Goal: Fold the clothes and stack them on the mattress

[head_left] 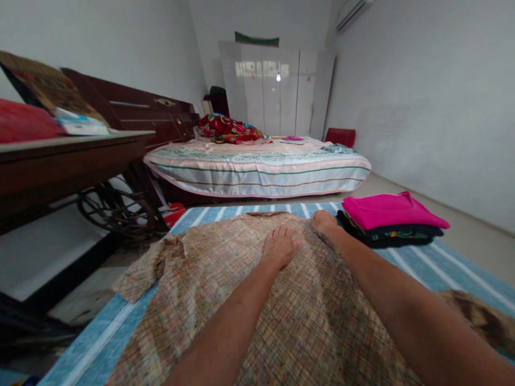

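Observation:
A tan checked shirt (225, 268) lies spread on a blue striped mat (450, 268) on the floor, one sleeve out to the left. My left hand (279, 247) rests flat on the upper part of the shirt, fingers stretched out. My right hand (324, 221) lies at the shirt's far right edge, near the collar end; its fingers are mostly hidden over the cloth's edge. Just right of that hand sits a stack of folded clothes with a pink one (392, 212) on top.
A bed (257, 169) with a striped sheet and a red bundle stands beyond the mat. A dark wooden table (60, 161) with an iron treadle frame is at the left. White wardrobe at the back; another brown cloth (478, 316) at the right.

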{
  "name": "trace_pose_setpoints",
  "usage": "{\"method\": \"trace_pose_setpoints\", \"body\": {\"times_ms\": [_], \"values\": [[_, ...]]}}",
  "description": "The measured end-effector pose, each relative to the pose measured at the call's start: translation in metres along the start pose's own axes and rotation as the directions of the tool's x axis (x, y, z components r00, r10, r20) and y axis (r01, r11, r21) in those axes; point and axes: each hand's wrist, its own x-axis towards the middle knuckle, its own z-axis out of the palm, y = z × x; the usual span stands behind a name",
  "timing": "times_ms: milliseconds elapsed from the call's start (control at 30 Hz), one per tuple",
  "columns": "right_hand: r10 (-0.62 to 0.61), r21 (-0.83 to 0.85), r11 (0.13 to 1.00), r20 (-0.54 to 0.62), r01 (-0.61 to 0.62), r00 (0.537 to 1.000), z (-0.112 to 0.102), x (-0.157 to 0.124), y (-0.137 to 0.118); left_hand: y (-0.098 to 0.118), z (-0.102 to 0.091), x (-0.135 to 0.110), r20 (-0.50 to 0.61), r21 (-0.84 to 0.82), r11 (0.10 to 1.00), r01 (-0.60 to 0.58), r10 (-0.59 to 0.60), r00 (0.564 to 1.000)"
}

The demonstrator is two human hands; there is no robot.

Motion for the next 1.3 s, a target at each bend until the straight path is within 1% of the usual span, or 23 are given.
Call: {"method": "trace_pose_setpoints", "body": {"times_ms": [100, 233, 333, 433, 500, 567, 667, 733, 833, 933, 1000, 1100, 1167, 1200, 1300], "values": [[-0.027, -0.025, 0.999, 0.016, 0.027, 1.0, 0.01, 0.005, 0.002, -0.003, 0.01, 0.006, 0.004, -0.007, 1.0, -0.013, 0.013, 1.0], [-0.084, -0.052, 0.995, -0.023, 0.083, 0.996, 0.014, 0.007, 0.006, -0.004, 0.015, 0.008, 0.033, -0.016, 1.0, -0.023, 0.023, 0.999], [-0.105, -0.07, 0.992, -0.057, 0.101, 0.993, 0.013, 0.008, 0.009, -0.004, 0.014, 0.007, 0.049, -0.018, 0.999, -0.027, 0.028, 0.998], [-0.14, -0.093, 0.987, -0.096, 0.131, 0.985, 0.01, 0.003, 0.008, -0.003, 0.011, 0.007, 0.064, -0.016, 1.0, -0.019, 0.02, 0.998], [-0.182, -0.106, 0.98, -0.133, 0.168, 0.974, 0.009, -0.004, 0.003, -0.002, 0.009, 0.007, 0.089, -0.016, 1.0, -0.007, 0.009, 0.996], [-0.251, -0.112, 0.965, -0.154, 0.235, 0.956, 0.008, -0.012, -0.004, 0.0, 0.007, 0.008, 0.11, -0.02, 1.0, -0.002, 0.004, 0.994], [-0.379, -0.101, 0.924, -0.108, 0.37, 0.919, 0.011, -0.018, -0.015, 0.0, 0.006, 0.009, 0.102, -0.023, 1.0, -0.02, 0.022, 0.995], [-0.424, -0.084, 0.904, -0.058, 0.419, 0.904, 0.014, -0.018, -0.019, 0.0, 0.006, 0.009, 0.094, -0.019, 1.0, -0.023, 0.024, 0.995], [-0.434, -0.061, 0.9, -0.023, 0.432, 0.901, 0.014, -0.014, -0.021, -0.001, 0.007, 0.01, 0.08, -0.006, 1.0, -0.018, 0.018, 0.997], [-0.428, -0.047, 0.903, -0.03, 0.426, 0.903, 0.003, -0.016, -0.017, -0.001, 0.008, 0.011, 0.058, 0.0, 1.0, -0.026, 0.026, 0.998], [-0.418, -0.049, 0.908, -0.055, 0.416, 0.907, -0.01, -0.028, -0.01, -0.002, 0.008, 0.012, 0.047, -0.005, 1.0, -0.028, 0.028, 0.999], [-0.416, -0.06, 0.909, -0.088, 0.412, 0.905, -0.033, -0.063, 0.013, -0.003, 0.008, 0.014, 0.055, -0.007, 1.0, -0.022, 0.022, 0.998], [-0.413, -0.065, 0.911, -0.09, 0.408, 0.907, -0.045, -0.094, 0.039, -0.005, 0.008, 0.015, 0.062, -0.002, 1.0, -0.019, 0.019, 0.998], [-0.393, -0.059, 0.919, -0.083, 0.389, 0.916, -0.049, -0.111, 0.055, -0.005, 0.008, 0.016, 0.064, -0.001, 1.0, -0.017, 0.017, 0.998], [-0.299, -0.053, 0.954, -0.086, 0.295, 0.95, -0.052, -0.159, 0.112, -0.006, 0.004, 0.017, 0.075, -0.001, 1.0, -0.013, 0.013, 0.997]]}}
